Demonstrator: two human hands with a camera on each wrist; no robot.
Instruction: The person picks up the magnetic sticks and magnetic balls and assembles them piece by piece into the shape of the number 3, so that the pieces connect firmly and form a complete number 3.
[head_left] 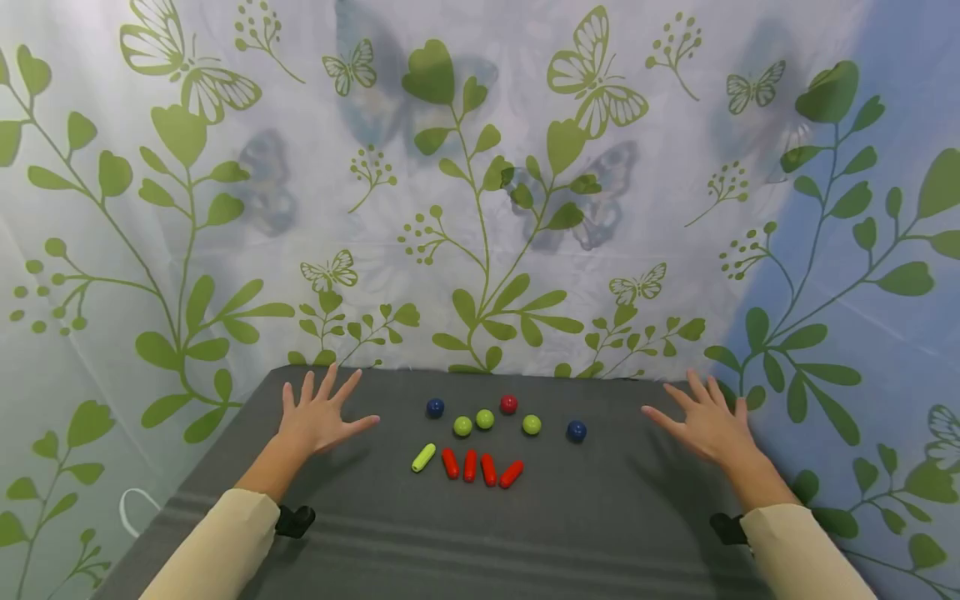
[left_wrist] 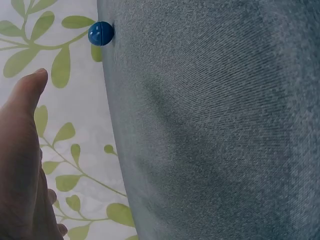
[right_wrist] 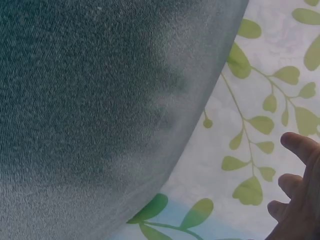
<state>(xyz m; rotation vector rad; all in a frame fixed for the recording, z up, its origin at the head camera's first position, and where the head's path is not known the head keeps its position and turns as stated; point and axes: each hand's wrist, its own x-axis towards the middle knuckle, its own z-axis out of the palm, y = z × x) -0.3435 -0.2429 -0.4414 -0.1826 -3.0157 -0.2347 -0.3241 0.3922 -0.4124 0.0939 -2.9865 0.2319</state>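
Note:
My left hand [head_left: 318, 419] is held above the left part of the table with fingers spread, holding nothing. On the other side, my right hand [head_left: 708, 423] hovers the same way, also without anything in it. Between them sit a blue ball [head_left: 435, 407], a red ball [head_left: 508, 404], several green balls [head_left: 532, 425] and a second blue ball [head_left: 576, 431]. In front of the balls lie a yellow-green capsule-shaped piece [head_left: 423, 457] and several red capsule-shaped pieces [head_left: 470, 466]. A blue ball [left_wrist: 101, 33] shows beyond the thumb in the left wrist view.
A dark grey cloth covers the table [head_left: 420, 533]. Behind it hangs a white curtain [head_left: 480, 208] with green leaves and butterflies. A white cord loop [head_left: 126, 510] shows beside the table's left edge. Black wrist straps [head_left: 295, 522] sit at both cuffs.

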